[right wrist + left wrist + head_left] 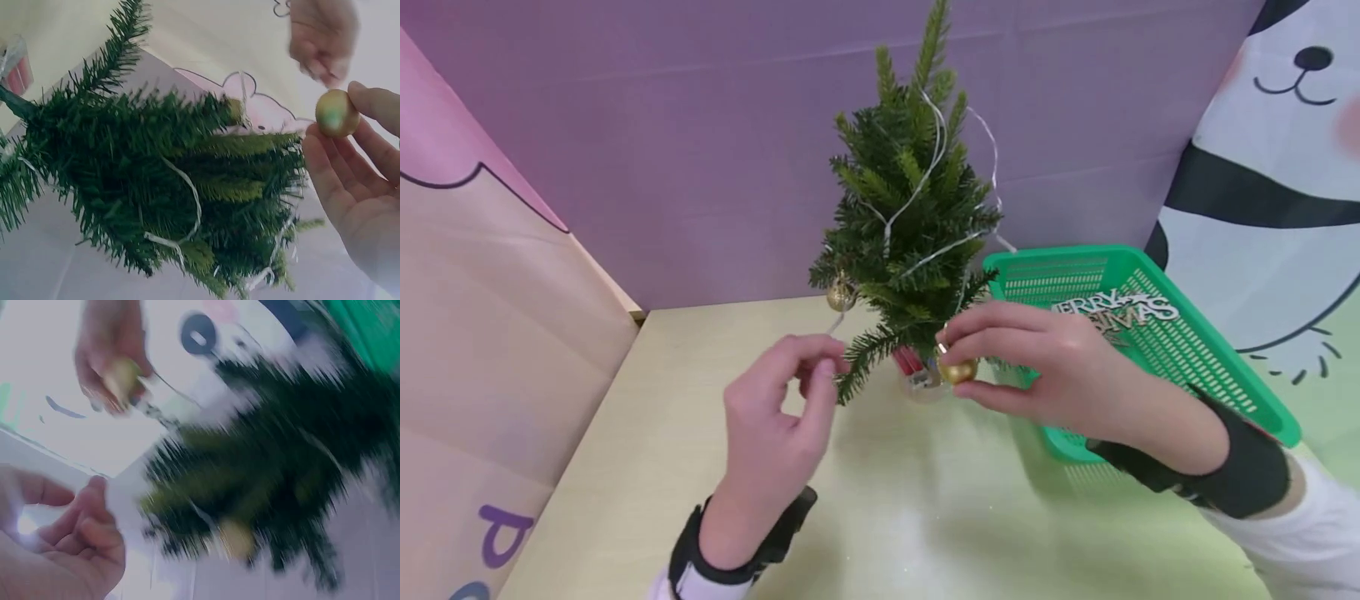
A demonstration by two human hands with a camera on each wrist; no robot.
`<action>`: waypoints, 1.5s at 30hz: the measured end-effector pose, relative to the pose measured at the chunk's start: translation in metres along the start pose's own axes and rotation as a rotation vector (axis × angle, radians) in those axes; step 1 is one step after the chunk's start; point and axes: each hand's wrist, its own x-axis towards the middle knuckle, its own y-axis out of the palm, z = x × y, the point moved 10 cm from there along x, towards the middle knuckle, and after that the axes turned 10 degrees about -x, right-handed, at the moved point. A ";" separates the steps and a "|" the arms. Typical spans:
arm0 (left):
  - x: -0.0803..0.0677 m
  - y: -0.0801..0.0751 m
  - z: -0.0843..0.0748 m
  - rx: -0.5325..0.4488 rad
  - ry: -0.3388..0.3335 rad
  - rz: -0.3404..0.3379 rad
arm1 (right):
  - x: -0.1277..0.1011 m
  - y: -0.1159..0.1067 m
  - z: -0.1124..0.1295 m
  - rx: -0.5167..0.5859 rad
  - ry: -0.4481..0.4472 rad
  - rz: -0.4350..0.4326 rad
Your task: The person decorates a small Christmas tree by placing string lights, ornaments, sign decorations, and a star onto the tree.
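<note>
The left wrist view is smeared by motion blur, so the small tree (275,481) reads only as dark green streaks. In the head view, the right hand (1045,367) hides part of the green basket (1210,358), and the tree's base sits behind low branches.

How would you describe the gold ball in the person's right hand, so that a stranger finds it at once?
Start at the small green tree standing on the pale table. At its foot, beside the green basket, the right hand pinches a gold ball. The other gold ball hangs on a branch at the tree's left side, untouched by any hand.
</note>
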 end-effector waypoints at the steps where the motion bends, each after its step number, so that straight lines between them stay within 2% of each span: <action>1: 0.000 0.008 -0.005 -0.046 -0.006 0.039 | -0.001 0.002 0.002 -0.002 -0.008 -0.005; 5: 0.001 0.034 -0.009 -0.138 -0.076 0.149 | -0.003 0.005 0.013 -0.035 -0.069 -0.048; 10: 0.000 0.055 0.002 -0.169 -0.179 0.241 | -0.006 0.008 0.021 -0.060 -0.128 -0.079; 12: -0.003 0.064 0.011 -0.228 -0.264 0.303 | -0.008 0.010 0.023 -0.041 -0.148 -0.079; 16: -0.014 0.080 0.028 -0.449 -0.477 0.397 | -0.013 0.012 0.028 0.041 -0.194 -0.076; 18: -0.018 0.083 0.033 -0.558 -0.556 0.401 | -0.015 0.012 0.030 0.095 -0.213 -0.079; 19: -0.019 0.084 0.034 -0.596 -0.574 0.395 | -0.016 0.011 0.030 0.115 -0.219 -0.082; 23: -0.021 0.081 0.037 -0.651 -0.617 0.358 | -0.018 0.011 0.032 0.176 -0.243 -0.079; 25: -0.022 0.080 0.037 -0.624 -0.613 0.348 | -0.019 0.011 0.032 0.192 -0.248 -0.073; 27: -0.021 0.078 0.034 -0.562 -0.579 0.349 | -0.020 0.012 0.032 0.203 -0.247 -0.069; 29: -0.019 0.077 0.027 -0.473 -0.486 0.360 | -0.022 0.013 0.031 0.208 -0.237 -0.070; 34: -0.010 0.075 0.004 -0.283 -0.183 0.351 | -0.028 0.016 0.022 0.225 -0.186 -0.083; 36: -0.009 0.075 -0.001 -0.245 -0.121 0.337 | -0.030 0.017 0.018 0.232 -0.154 -0.101; 38: -0.009 0.075 -0.001 -0.208 -0.099 0.330 | -0.031 0.018 0.012 0.214 -0.098 -0.121; 41: -0.012 0.078 0.001 -0.145 -0.109 0.335 | -0.032 0.021 0.001 0.174 0.033 -0.140; 45: -0.016 0.083 0.003 -0.070 -0.118 0.351 | -0.036 0.031 -0.011 0.148 0.198 -0.106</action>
